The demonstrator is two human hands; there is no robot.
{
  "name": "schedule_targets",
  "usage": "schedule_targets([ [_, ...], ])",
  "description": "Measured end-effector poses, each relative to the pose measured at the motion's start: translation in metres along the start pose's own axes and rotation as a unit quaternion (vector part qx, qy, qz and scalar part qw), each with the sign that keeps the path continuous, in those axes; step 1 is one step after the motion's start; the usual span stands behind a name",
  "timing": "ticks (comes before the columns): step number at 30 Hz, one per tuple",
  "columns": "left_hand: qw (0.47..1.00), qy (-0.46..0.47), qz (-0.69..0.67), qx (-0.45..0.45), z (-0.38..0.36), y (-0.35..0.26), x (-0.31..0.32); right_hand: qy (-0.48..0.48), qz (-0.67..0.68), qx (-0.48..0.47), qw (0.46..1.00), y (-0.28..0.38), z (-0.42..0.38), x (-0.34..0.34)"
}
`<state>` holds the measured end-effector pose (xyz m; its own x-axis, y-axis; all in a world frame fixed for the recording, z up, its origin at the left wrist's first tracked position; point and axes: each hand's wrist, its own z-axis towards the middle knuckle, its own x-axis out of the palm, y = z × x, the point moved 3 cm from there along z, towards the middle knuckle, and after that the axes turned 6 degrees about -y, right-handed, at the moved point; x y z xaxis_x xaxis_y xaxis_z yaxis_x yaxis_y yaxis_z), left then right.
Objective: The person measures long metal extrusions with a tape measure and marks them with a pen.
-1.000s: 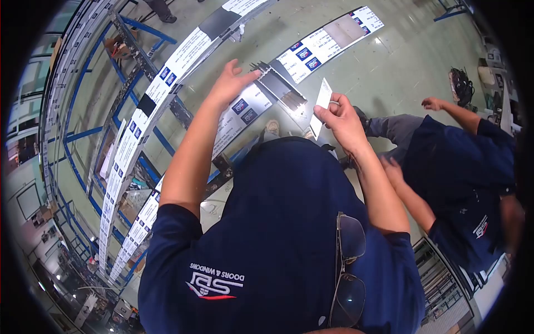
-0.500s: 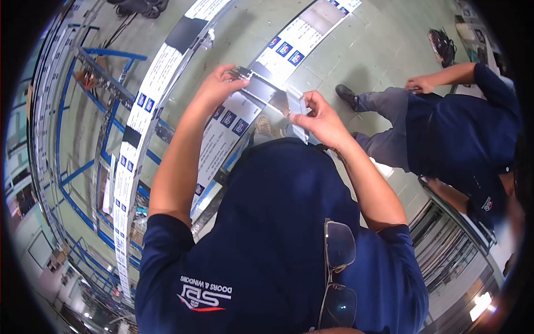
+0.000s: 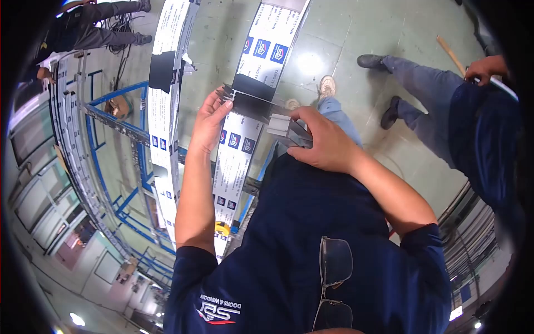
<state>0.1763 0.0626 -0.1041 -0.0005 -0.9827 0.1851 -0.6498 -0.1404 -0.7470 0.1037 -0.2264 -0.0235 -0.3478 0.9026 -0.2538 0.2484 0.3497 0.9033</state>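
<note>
Both hands grip the long film-wrapped aluminium profile (image 3: 245,111) at frame centre: left hand (image 3: 208,122) cupping its edge, right hand (image 3: 325,146) clamping its cut end; probably stiff, light, sharp-edged.

Navy short-sleeved shirt (image 3: 289,234) with white logo (image 3: 219,313); glasses (image 3: 334,284) hang at collar.

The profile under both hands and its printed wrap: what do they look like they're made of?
Profile: probably extruded aluminium with a dark coating, given the hollow ribbed end by the left hand. Wrap: likely thin white protective film, printed with logos. The right hand grips a grey piece, apparently metal too.
</note>
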Motion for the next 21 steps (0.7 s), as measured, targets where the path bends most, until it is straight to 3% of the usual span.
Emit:
schedule_targets([
  [4, 1.0, -0.012, -0.025, 0.003, -0.003, -0.002, 0.01, -0.008, -0.005, -0.043, 0.999, -0.006, 0.0, -0.002],
  [21, 1.0, -0.02, -0.005, 0.007, -0.002, 0.0, 0.004, -0.016, 0.009, -0.035, 0.999, -0.015, -0.002, 0.004],
])
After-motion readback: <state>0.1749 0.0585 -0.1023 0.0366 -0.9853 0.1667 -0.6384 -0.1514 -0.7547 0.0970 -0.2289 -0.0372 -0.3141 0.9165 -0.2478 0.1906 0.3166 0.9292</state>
